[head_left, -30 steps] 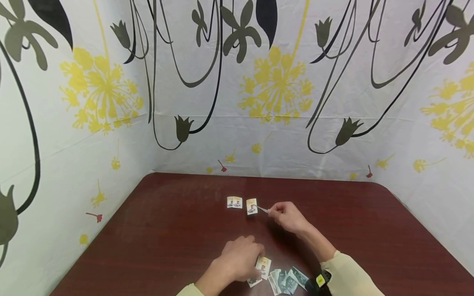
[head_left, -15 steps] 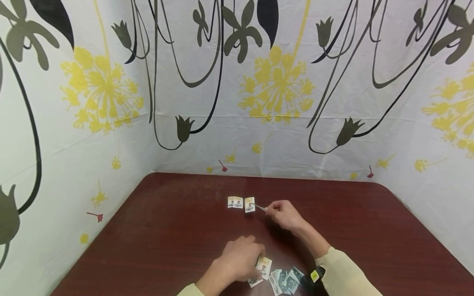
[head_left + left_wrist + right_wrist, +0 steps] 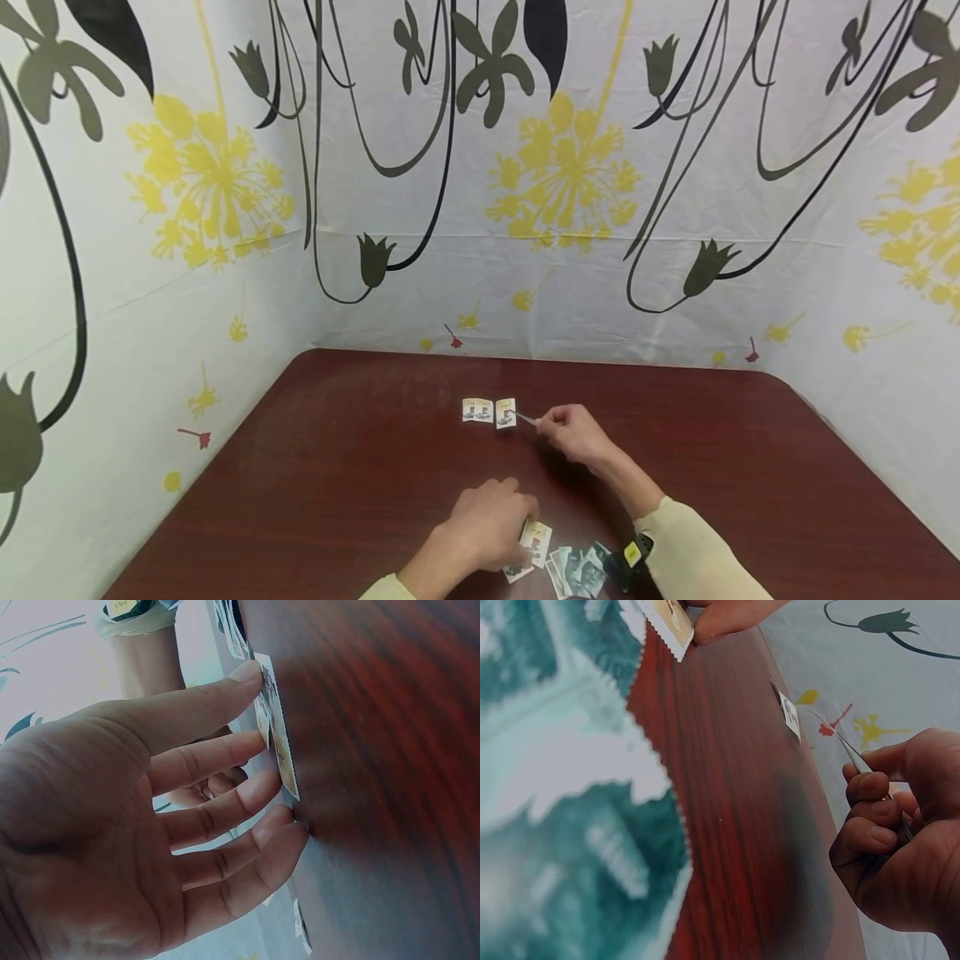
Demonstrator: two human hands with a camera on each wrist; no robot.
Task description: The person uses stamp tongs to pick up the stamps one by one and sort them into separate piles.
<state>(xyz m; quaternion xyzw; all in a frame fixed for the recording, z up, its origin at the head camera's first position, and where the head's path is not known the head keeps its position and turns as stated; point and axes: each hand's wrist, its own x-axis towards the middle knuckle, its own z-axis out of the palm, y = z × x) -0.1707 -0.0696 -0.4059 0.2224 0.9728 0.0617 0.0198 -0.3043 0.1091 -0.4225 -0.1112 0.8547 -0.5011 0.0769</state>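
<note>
In the head view my right hand (image 3: 576,435) pinches a pair of metal tweezers (image 3: 853,754). Their fine tip overlaps a single postage stamp (image 3: 506,413) in the head view; the right wrist view shows the two tips slightly apart close to it, and contact cannot be told. Just left of that stamp lies a pair of similar stamps (image 3: 477,410), separated by a narrow gap. Nearer the front, my left hand (image 3: 487,523) rests over a few loose stamps (image 3: 537,542). In the left wrist view its thumb and extended fingers touch a stamp (image 3: 279,742) lying on the table.
A loose pile of blue-green stamps (image 3: 576,572) lies at the front, right of my left hand. The dark red wooden table (image 3: 337,467) meets a patterned cloth (image 3: 525,283) at its back and sides. A black device with a yellow label (image 3: 633,553) sits on my right wrist.
My right hand and the tweezers have shifted a little left. The single stamp has moved left too, narrowing its gap to the pair. My left hand has stayed in place.
</note>
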